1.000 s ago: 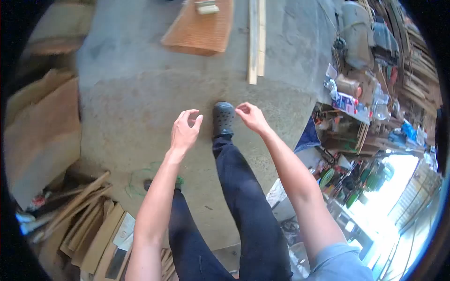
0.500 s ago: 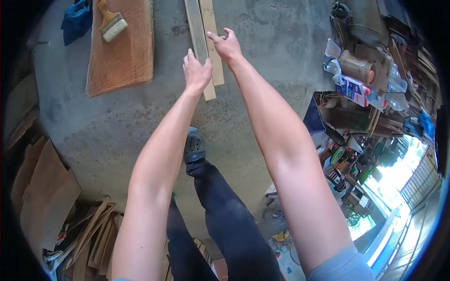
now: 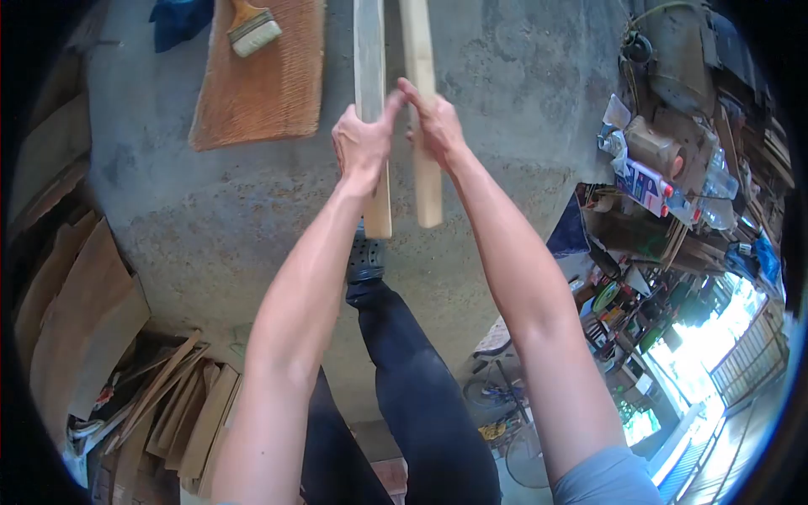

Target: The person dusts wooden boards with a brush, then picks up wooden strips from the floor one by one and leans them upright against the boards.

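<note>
Two long wooden strips lie side by side in my grasp, a gap between them. My left hand [image 3: 362,145] is wrapped round the left wooden strip [image 3: 370,71], whose upper face looks greyish and whose near end is pale. Closed round the right wooden strip [image 3: 427,198] is my right hand [image 3: 436,128], slightly blurred by motion. My left thumb reaches across toward the right hand. Both strips appear raised off the concrete surface, and their far ends run out of view at the top.
To the left, a paintbrush [image 3: 254,32] rests on a broad wooden slab [image 3: 261,93], beside a dark blue cloth [image 3: 181,21]. Bottles and containers [image 3: 644,185] clutter the right side. Wood offcuts [image 3: 181,412] stand at lower left. A shoe [image 3: 365,259] shows below the strips.
Both hands have taken hold of the strips, which have come nearer to me and moved apart from each other. The view has shifted, so the slab sits further right and higher.
</note>
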The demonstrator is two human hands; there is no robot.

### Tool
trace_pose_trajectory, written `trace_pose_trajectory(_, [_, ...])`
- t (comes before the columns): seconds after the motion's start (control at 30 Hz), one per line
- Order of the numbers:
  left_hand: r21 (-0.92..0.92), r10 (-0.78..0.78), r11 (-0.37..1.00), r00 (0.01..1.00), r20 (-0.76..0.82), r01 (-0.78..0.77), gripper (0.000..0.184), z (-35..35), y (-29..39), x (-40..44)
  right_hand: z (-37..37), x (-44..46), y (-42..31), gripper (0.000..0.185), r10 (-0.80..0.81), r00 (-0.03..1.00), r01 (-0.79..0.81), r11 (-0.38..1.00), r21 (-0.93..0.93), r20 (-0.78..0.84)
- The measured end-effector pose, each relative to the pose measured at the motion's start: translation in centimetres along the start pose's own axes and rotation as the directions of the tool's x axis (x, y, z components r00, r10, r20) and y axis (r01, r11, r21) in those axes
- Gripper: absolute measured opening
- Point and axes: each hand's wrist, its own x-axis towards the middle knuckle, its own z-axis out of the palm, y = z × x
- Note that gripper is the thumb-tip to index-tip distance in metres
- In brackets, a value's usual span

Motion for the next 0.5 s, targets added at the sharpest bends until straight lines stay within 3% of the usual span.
trace_pose_trajectory(0.1, [0.163,0.09,0.983,0.996,-0.025,-0.085,0.055,-3.9,-2.2,-3.2,0.4,-2.7,-0.4,0.058,-0.151,0.983,0.138,0.982,-0.126,-0.101])
trace_pose_trajectory(0.23, [0.013,0.135,0.991,0.989,-0.059,-0.135,0.039,-10.2,-6.8,-10.0,2.0,-8.5,-1.1,0.047,-0.213,0.962,0.176,0.963,-0.205,-0.173])
trace_pose_trajectory(0.3, [-0.083,0.169,0.98,0.978,-0.119,-0.179,0.035,-14.0,-9.1,-13.8,3.9,-11.8,-1.5,0.041,-0.365,0.896,0.301,0.918,-0.258,-0.253])
trace_pose_trajectory(0.37, [-0.084,0.176,0.979,0.975,-0.135,-0.188,0.035,-18.7,-10.7,-17.9,6.0,-15.5,-1.6,0.037,-0.455,0.87,0.406,0.88,-0.246,-0.191])
trace_pose_trajectory(0.43, [-0.179,0.066,0.98,0.991,-0.115,-0.086,0.036,-23.4,-12.6,-22.2,9.6,-19.1,-1.6,0.029,-0.521,0.853,0.521,0.854,-0.011,-0.03])
trace_pose_trajectory(0.5, [-0.275,0.139,0.943,0.971,-0.193,-0.19,0.033,-27.3,-16.2,-26.0,14.1,-22.6,-2.1,0.027,-0.529,0.817,0.564,0.817,-0.123,0.232])
